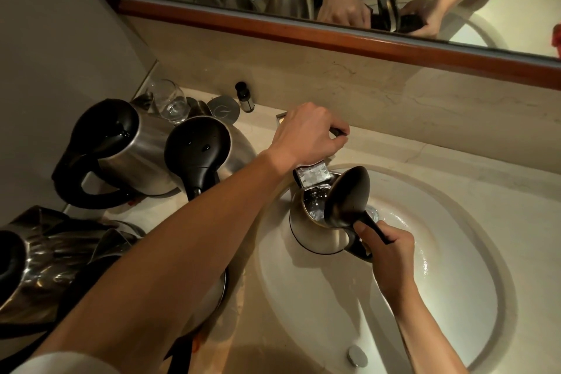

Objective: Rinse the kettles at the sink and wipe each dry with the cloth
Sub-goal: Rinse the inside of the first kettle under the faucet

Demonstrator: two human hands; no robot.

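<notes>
A steel kettle [315, 234] with its black lid [346, 197] flipped open is held over the white sink [455, 297]. My right hand [391, 255] grips its black handle. Water runs from the tap spout [312, 174] into the open kettle. My left hand [306, 133] grips the tap lever at the back of the basin. Two closed steel kettles [121, 152] [209, 149] stand on the counter to the left. Another kettle [39, 264] lies at the near left. No cloth is visible.
A drinking glass [170, 100], a small dark bottle [244, 97] and a round metal disc [223, 108] stand near the back wall. A wood-framed mirror [303, 30] hangs above the counter. The sink's overflow cap [357, 357] is at the near rim.
</notes>
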